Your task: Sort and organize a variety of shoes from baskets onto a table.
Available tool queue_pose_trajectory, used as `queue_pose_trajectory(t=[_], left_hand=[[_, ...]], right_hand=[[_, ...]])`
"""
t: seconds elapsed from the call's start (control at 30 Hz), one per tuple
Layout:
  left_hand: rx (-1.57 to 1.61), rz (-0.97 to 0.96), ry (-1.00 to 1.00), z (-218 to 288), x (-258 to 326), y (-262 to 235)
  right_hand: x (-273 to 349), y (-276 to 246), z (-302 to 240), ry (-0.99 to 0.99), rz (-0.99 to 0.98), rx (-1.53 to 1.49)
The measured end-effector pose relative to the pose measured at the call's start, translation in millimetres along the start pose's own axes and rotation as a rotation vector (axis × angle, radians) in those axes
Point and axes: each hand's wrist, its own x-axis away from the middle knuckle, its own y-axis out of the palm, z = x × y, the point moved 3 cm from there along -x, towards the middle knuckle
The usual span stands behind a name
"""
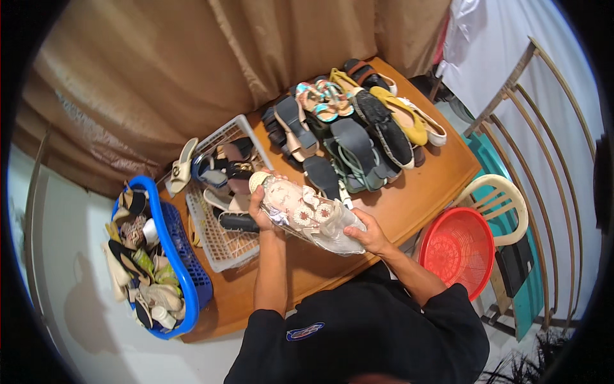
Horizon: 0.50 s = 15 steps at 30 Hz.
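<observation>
Between both hands, above the near edge of the table, I hold a pale shoe [291,200] with a pink patterned insole and round flower-like ornaments. A cloudy, see-through part lies at its right end; I cannot tell if it is plastic wrap or the shoe itself. My left hand [261,208] grips the cream woven end, fingers partly hidden behind it. My right hand [368,233] is closed on the see-through end, thumb on top. Just beyond is a pile of shoes and sandals [352,144], some with dark soles facing up.
A white plastic basket [220,253] with several shoes stands on the wooden table [441,173], left of my hands. Farther left, a blue basket [167,240] is full of shoes. A red basket [454,246] and a cream plastic chair [511,198] are at the right, near a metal rack [511,96].
</observation>
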Motion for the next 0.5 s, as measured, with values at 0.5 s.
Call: queue_pose_trajectory(t=[0.5], left_hand=[[-0.881,0.009,-0.716,-177,31,-5]], right_hand=[[90,-256,21,0.418,0.14,-0.201]])
